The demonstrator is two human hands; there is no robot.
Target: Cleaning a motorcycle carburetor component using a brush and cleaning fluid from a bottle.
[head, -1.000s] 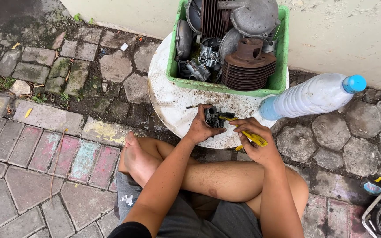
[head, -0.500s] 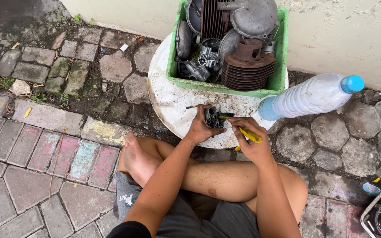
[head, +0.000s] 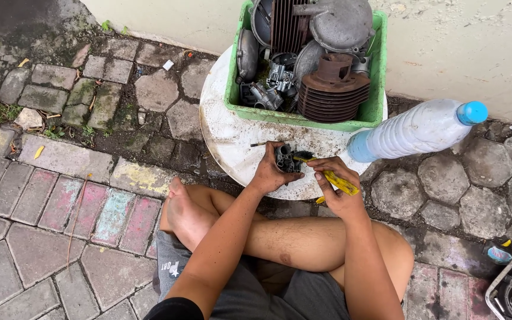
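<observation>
At the far left of the frame lies the paved ground (head: 60,195), and your bare foot (head: 185,213) rests just below the middle. Your left hand (head: 269,172) is closed around a small dark metal part (head: 287,159), holding it on the round white desk (head: 226,136) at centre frame. Your right hand (head: 333,184), just beside it, grips a yellow-handled tool (head: 338,181) whose tip meets the part (the exact contact point is too small to tell). Above them, a green crate (head: 374,65) holds finned engine pieces. At right, a clear bottle (head: 416,127) with a blue cap stands beside the crate.
</observation>
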